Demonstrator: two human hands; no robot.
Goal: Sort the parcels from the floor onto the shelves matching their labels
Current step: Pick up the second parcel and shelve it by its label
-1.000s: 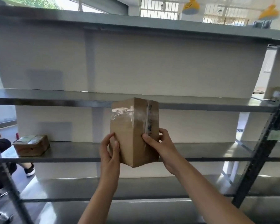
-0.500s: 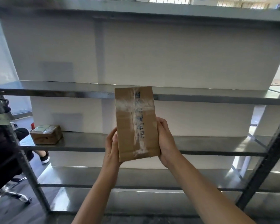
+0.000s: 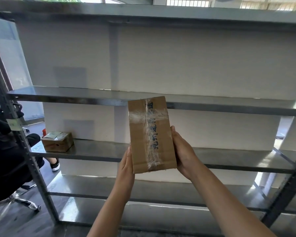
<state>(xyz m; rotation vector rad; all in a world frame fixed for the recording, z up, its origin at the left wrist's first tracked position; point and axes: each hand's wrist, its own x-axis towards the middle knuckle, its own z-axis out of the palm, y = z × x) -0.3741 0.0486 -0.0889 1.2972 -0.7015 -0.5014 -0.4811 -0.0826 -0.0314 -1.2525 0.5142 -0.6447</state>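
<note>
Left hand (image 3: 127,165) and right hand (image 3: 184,152) clamp taped cardboard parcel (image 3: 151,134) upright before steel shelves (image 3: 96,151).

The parcel (image 3: 150,134), corner-on a second ago, now shows its taped face squarely.

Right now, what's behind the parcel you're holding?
Behind the parcel run two shelf edges, upper and lower, and white backing. Whatever lies directly behind the cardboard is covered.
</note>
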